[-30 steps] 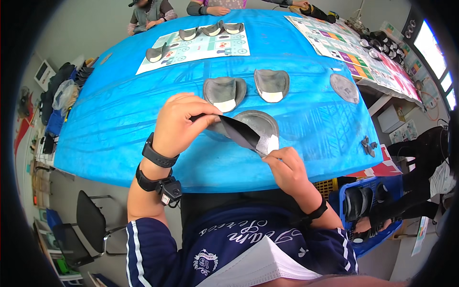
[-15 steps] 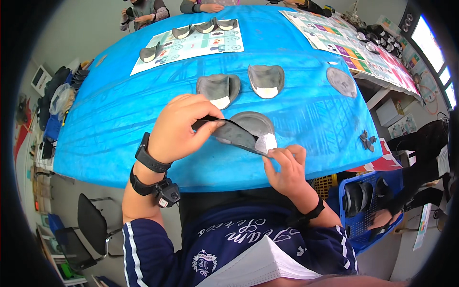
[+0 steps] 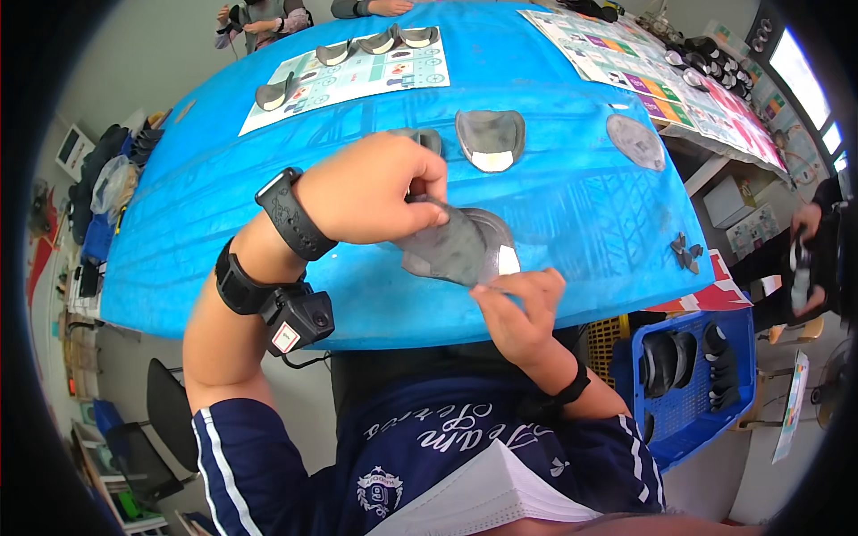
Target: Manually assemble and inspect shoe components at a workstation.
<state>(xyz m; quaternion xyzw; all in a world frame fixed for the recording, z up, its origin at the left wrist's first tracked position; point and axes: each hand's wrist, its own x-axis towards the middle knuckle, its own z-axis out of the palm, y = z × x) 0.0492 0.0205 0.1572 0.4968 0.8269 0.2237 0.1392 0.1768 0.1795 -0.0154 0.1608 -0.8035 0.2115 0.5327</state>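
Observation:
A thin dark grey flap, a rounded sheet (image 3: 447,246), is stretched between my hands over the near part of the blue table. My left hand (image 3: 375,192) pinches its upper left end between thumb and fingers. The lower right corner is pinched by my right hand (image 3: 525,313). Partly beneath the flap lies a rounded grey pad (image 3: 493,232) with a white patch at its right edge; I cannot tell whether the two are joined. Beyond my hands sits a similar curved grey piece (image 3: 490,138) with a white strip, and another (image 3: 427,139) is mostly hidden behind my left hand.
Several like pieces (image 3: 334,54) rest on a printed sheet (image 3: 407,76) farther back. A flat grey oval (image 3: 635,141) and small dark scraps (image 3: 686,254) lie to the right. A blue basket (image 3: 666,429) holds dark pieces. Co-workers' hands (image 3: 809,219) show at right and far left.
My left hand has turned and risen slightly; the flap now shows its broad face. My right hand has shifted slightly left. The co-worker's hand at right has left the basket and holds a dark piece.

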